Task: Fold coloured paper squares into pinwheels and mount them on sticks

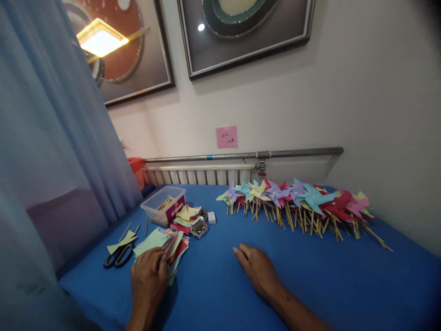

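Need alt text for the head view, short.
A person's left hand rests on a stack of coloured paper squares on a blue table; the right hand lies flat, empty. Finished paper pinwheels line the back, scissors at left.

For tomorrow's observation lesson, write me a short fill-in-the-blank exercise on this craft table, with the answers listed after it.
1. The left hand rests on a stack of coloured ____ squares.
2. The right hand lies flat on the ____ tablecloth.
3. The black-handled ____ lie left of the stack.
4. The finished pinwheels lie in a row near the ____.

Answers: paper; blue; scissors; wall
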Available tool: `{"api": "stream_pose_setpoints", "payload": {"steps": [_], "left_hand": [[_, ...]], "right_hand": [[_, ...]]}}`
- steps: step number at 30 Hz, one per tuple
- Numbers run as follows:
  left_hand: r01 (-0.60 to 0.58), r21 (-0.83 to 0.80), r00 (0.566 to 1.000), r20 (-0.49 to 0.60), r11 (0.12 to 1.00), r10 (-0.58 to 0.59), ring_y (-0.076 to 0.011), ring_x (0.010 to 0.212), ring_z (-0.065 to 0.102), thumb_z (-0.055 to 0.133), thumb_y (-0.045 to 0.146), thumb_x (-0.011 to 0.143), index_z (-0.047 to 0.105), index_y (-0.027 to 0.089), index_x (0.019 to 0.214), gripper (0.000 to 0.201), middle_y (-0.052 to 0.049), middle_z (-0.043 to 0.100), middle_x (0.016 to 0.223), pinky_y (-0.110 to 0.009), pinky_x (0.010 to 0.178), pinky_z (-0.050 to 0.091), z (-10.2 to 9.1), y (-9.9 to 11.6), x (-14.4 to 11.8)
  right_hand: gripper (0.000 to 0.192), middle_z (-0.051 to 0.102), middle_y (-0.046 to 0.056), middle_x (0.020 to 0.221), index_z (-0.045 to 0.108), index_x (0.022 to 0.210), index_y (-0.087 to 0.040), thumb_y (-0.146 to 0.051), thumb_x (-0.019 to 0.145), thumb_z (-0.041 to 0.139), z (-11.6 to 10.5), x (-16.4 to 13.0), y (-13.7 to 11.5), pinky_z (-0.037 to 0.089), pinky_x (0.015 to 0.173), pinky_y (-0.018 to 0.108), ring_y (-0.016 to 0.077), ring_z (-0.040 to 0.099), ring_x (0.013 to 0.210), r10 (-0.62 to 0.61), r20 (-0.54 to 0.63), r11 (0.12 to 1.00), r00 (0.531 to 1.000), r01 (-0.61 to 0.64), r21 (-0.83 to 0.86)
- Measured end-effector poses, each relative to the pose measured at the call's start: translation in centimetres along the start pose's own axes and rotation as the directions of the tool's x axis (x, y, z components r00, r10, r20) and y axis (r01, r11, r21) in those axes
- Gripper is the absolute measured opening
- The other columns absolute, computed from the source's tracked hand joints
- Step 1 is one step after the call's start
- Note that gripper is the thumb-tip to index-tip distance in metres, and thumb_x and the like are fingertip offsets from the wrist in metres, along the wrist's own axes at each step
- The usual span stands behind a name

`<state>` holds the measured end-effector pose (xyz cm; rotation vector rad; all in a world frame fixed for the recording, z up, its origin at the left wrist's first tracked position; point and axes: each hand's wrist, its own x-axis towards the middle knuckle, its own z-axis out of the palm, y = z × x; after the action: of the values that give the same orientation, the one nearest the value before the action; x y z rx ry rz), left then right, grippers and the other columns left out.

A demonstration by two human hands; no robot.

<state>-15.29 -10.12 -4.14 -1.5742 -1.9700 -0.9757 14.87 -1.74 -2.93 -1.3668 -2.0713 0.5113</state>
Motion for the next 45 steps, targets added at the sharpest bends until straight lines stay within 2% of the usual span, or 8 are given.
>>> {"api": "stream_pose_setpoints", "payload": {"steps": [6,10,18,23,30,35,39,45], "left_hand": [[-0.046,0.155,0.998,0.041,0.987,0.041,-0.0263,0.098,0.064,0.048,0.028,0.094,0.072,0.021,0.085,0.027,-0.008,0.075,0.101,-0.038,0.082,0.044,-0.2,0.4,1.3],[-0.113,0.137,0.99,0.1,0.984,0.1,-0.0246,0.09,0.065,0.051,0.031,0.094,0.071,0.021,0.087,0.024,-0.007,0.074,0.092,-0.036,0.08,0.045,0.0,0.0,1.2],[-0.332,0.132,0.943,0.032,0.934,0.33,-0.0256,0.105,0.063,0.049,0.019,0.093,0.072,0.023,0.103,0.026,-0.01,0.07,0.117,-0.039,0.087,0.048,0.2,0.1,-0.8],[-0.3,0.219,0.953,0.025,0.928,0.302,-0.0297,0.106,0.062,0.058,0.025,0.089,0.072,0.021,0.1,0.019,-0.011,0.07,0.116,-0.046,0.091,0.044,-0.5,1.0,-1.1],[-0.363,0.2,0.932,0.077,0.91,0.355,-0.0274,0.107,0.061,0.054,0.015,0.089,0.071,0.022,0.104,0.023,-0.01,0.069,0.12,-0.044,0.092,0.043,-0.6,1.4,-0.9],[-0.314,0.2,0.947,-0.001,0.928,0.32,-0.0277,0.107,0.062,0.054,0.016,0.091,0.07,0.022,0.104,0.022,-0.011,0.07,0.119,-0.044,0.091,0.044,-0.4,1.1,-1.0],[-0.364,0.17,0.93,0.018,0.916,0.367,-0.0265,0.111,0.062,0.051,0.013,0.091,0.07,0.022,0.104,0.025,-0.011,0.069,0.122,-0.042,0.093,0.045,-0.4,1.0,-1.0],[-0.306,0.249,0.949,0.002,0.919,0.315,-0.0285,0.106,0.063,0.055,0.017,0.091,0.07,0.019,0.104,0.02,-0.012,0.07,0.119,-0.045,0.091,0.044,-0.2,1.0,-1.0]], "right_hand": [[0.041,0.056,-0.001,0.058,0.045,0.062,-0.022,-0.04,0.099,0.04,0.2,0.1,0.2,0.027,0.057,0.029,0.015,0.049,0.056,-0.001,-0.003,1.0,1.0,0.001,0.017],[0.041,0.056,-0.001,0.058,0.042,0.061,-0.023,-0.041,0.099,0.039,0.0,0.0,0.1,0.027,0.057,0.029,0.0151,0.048,0.055,0.006,0.002,1.0,1.0,-0.006,0.013],[0.042,0.057,-0.001,0.058,0.041,0.061,-0.023,-0.042,0.099,0.038,0.1,0.1,0.1,0.027,0.057,0.029,0.0151,0.048,0.054,0.001,-0.006,1.0,1.0,-0.001,0.003],[0.041,0.059,0.001,0.059,0.043,0.062,-0.023,-0.041,0.099,0.039,0.3,0.1,0.3,0.028,0.058,0.029,0.0167,0.053,0.056,-0.007,-0.002,1.0,1.0,0.007,0.01],[0.042,0.056,0.0,0.057,0.039,0.062,-0.023,-0.042,0.099,0.037,0.1,0.1,0.1,0.027,0.058,0.029,0.0157,0.05,0.055,0.001,0.003,1.0,1.0,-0.001,-0.002],[0.043,0.055,-0.001,0.058,0.037,0.062,-0.023,-0.044,0.099,0.036,0.2,0.1,0.2,0.027,0.059,0.029,0.0153,0.048,0.055,-0.008,0.008,1.0,1.0,0.008,0.004],[0.043,0.055,-0.001,0.059,0.038,0.062,-0.023,-0.045,0.099,0.035,0.2,0.1,0.2,0.027,0.058,0.029,0.0154,0.049,0.056,-0.007,0.013,1.0,1.0,0.007,0.009],[0.043,0.056,-0.001,0.057,0.038,0.061,-0.023,-0.045,0.099,0.037,0.1,0.0,0.1,0.026,0.057,0.029,0.0149,0.047,0.054,-0.01,-0.01,1.0,1.0,0.01,0.01]]}}
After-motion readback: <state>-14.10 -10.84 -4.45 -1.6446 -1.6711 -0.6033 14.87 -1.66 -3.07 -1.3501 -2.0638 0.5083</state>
